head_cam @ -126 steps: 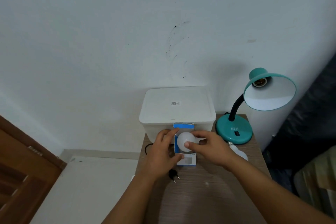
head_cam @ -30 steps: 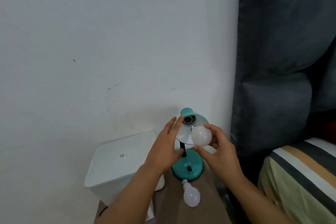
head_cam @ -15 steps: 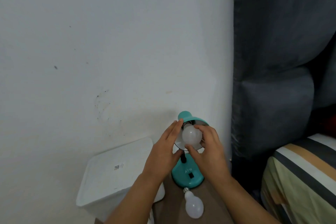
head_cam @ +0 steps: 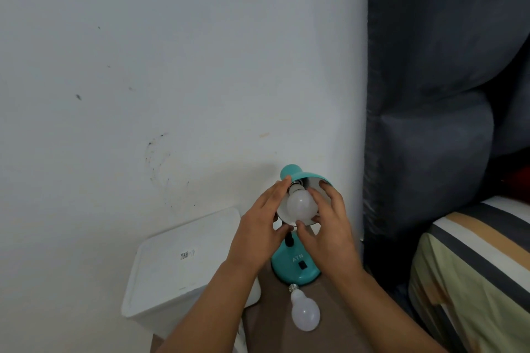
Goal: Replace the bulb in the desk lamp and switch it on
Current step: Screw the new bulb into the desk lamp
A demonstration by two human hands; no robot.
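Observation:
A teal desk lamp (head_cam: 295, 265) stands on a small brown table, its shade tilted toward me. A white bulb (head_cam: 299, 203) sits with its base at the socket inside the shade. My right hand (head_cam: 329, 226) holds this bulb with thumb below and fingers curled over its right side. My left hand (head_cam: 262, 223) rests against the shade's left rim, fingers fairly straight. A second white bulb (head_cam: 304, 311) lies loose on the table in front of the lamp base. The black switch (head_cam: 301, 264) shows on the base.
A white lidded plastic box (head_cam: 183, 266) stands left of the lamp against the white wall. A dark grey curtain (head_cam: 430, 123) hangs at the right. A bed with a striped cover (head_cam: 473, 266) sits at the lower right, close to the table (head_cam: 269, 324).
Earlier both hands took the bulb from its box on the table. My right hand has since carried it up into the lamp shade, and my left hand has moved to the shade's rim.

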